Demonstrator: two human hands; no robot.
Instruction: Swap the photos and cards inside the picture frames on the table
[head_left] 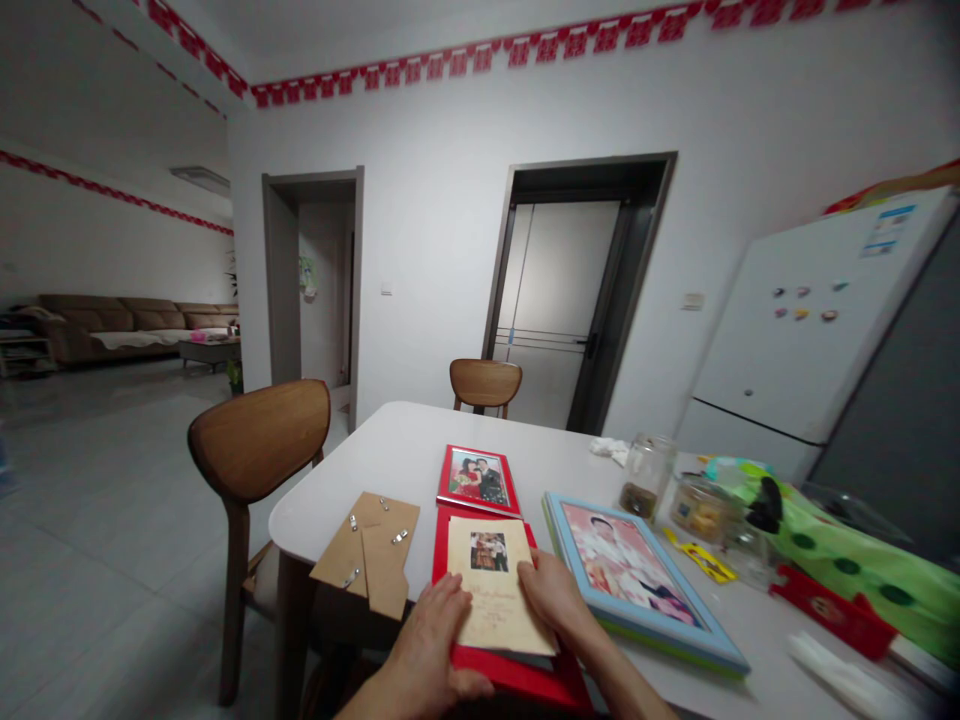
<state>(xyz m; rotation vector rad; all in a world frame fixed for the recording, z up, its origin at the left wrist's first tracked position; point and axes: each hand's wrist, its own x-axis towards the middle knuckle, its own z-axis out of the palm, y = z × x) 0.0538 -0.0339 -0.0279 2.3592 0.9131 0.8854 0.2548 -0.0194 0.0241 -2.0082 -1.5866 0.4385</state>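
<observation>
A cream card with a small photo printed on it lies over a red picture frame at the table's near edge. My left hand is closed at the frame's left side, its fingertips touching the card's edge and its thumb low over the red border. On the other side, my right hand grips the card's right edge with bent fingers. Just beyond is a smaller red-framed couple photo. Brown backing boards with metal clips lie to the left, and a blue-framed portrait to the right.
The white table carries a glass jar, a lidded food jar, a yellow packet, a red box and a green bag on the right. Wooden chairs stand at the left and far sides.
</observation>
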